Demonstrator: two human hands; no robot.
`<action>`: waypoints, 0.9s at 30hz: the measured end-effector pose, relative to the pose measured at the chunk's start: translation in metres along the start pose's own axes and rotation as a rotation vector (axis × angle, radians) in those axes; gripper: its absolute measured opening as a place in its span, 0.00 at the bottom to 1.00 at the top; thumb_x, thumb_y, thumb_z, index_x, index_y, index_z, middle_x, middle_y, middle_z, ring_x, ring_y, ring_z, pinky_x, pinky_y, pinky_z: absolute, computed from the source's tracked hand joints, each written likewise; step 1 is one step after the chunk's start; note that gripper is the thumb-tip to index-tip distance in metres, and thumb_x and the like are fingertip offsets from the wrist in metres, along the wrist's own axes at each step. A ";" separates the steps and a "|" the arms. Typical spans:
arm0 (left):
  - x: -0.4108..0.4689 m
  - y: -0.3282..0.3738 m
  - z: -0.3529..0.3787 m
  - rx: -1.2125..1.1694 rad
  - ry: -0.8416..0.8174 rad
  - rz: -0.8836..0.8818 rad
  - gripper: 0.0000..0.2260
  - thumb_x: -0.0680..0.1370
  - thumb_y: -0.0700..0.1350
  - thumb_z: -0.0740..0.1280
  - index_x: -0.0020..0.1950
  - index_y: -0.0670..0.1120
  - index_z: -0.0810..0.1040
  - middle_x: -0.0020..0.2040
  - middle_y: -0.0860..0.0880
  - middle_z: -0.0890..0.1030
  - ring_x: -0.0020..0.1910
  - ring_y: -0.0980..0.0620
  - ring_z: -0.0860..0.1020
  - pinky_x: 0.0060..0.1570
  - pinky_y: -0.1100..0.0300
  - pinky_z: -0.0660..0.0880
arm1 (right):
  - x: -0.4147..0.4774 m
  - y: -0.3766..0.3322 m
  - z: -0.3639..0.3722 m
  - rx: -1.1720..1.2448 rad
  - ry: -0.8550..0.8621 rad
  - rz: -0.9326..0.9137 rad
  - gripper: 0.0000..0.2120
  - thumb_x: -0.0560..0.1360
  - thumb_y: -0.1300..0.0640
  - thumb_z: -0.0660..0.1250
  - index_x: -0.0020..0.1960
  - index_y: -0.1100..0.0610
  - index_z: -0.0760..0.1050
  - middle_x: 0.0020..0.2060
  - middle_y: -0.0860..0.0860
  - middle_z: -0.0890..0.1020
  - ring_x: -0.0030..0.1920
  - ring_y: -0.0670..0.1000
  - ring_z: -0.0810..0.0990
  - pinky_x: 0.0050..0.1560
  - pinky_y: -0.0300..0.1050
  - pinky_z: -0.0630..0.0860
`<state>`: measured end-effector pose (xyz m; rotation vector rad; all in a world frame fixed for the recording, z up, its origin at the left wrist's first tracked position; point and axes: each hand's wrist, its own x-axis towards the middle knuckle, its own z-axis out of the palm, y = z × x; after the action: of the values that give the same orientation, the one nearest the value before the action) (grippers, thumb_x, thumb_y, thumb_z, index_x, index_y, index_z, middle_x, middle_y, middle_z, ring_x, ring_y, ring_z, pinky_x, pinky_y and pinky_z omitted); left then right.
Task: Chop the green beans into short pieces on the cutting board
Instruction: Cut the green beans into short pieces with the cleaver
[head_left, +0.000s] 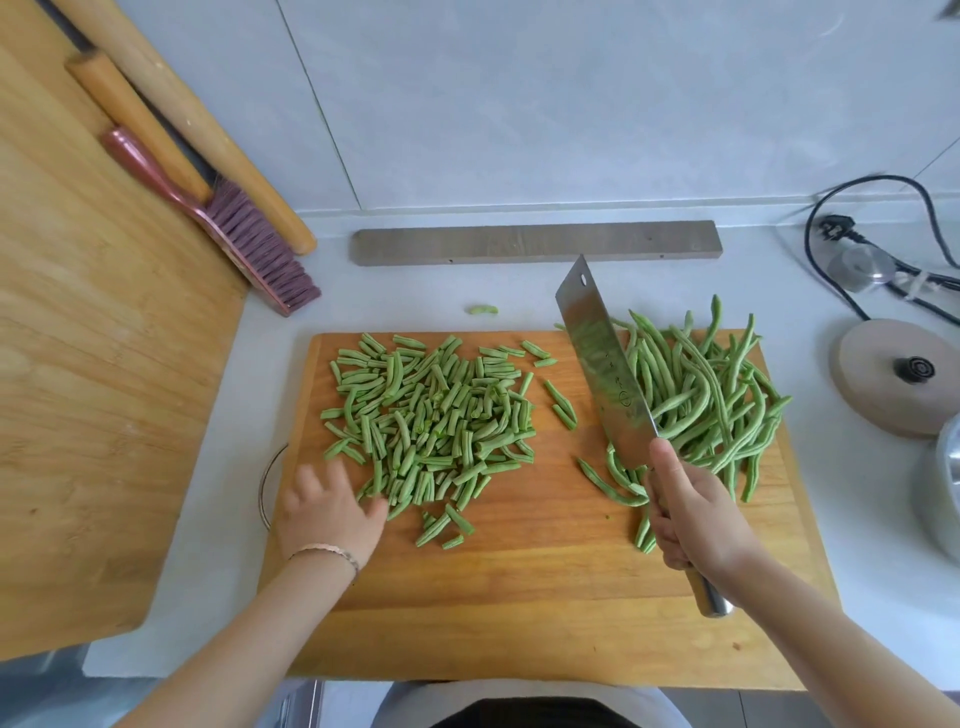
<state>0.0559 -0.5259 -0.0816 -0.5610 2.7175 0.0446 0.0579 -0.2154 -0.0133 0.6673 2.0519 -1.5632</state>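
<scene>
A rectangular, smooth-grained wooden cutting board (519, 597) lies on the pale matte desk (218, 519), close to its near edge; on the board's left half sits a jumbled heap of short, ridged chopped pieces (431, 415), most lying roughly near-to-far; on its right half, toward the far edge, a tangle of long, slender, curving whole green beans (717, 400) runs mainly near-to-far, tips overhanging the board's far edge. The right hand (691, 514) is wrapped round the steel handle of a broad rectangular cleaver (602, 364), one finger laid against the blade's heel; the shiny blade's long axis slants from near-right to far-left, just left of the whole beans. The left hand (327, 509), blurred, is spread flat at the heap's near-left rim, touching pieces. One stray bean piece (483, 310) lies on the desk beyond the board.
</scene>
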 end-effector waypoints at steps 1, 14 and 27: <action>-0.002 -0.007 -0.001 -0.033 -0.119 -0.111 0.25 0.76 0.56 0.61 0.67 0.44 0.61 0.64 0.40 0.63 0.58 0.42 0.70 0.53 0.53 0.73 | -0.001 -0.001 0.003 -0.005 -0.004 -0.001 0.24 0.74 0.35 0.54 0.35 0.56 0.57 0.23 0.50 0.59 0.22 0.48 0.56 0.23 0.37 0.57; 0.020 0.019 -0.034 -0.179 -0.134 0.082 0.22 0.78 0.46 0.61 0.69 0.45 0.59 0.60 0.42 0.68 0.30 0.54 0.72 0.26 0.63 0.67 | -0.018 -0.013 0.014 -0.054 0.041 -0.055 0.26 0.67 0.33 0.54 0.35 0.57 0.59 0.20 0.47 0.61 0.21 0.47 0.57 0.24 0.39 0.56; 0.146 0.184 -0.087 0.036 -0.030 0.492 0.13 0.77 0.39 0.58 0.62 0.46 0.69 0.61 0.46 0.70 0.59 0.45 0.71 0.53 0.54 0.70 | 0.054 -0.062 -0.022 -0.069 0.079 -0.068 0.23 0.76 0.39 0.53 0.33 0.55 0.58 0.19 0.45 0.60 0.19 0.46 0.57 0.24 0.39 0.58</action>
<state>-0.1704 -0.4201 -0.0598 0.1265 2.7523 0.1275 -0.0251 -0.2036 0.0034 0.6494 2.1969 -1.5175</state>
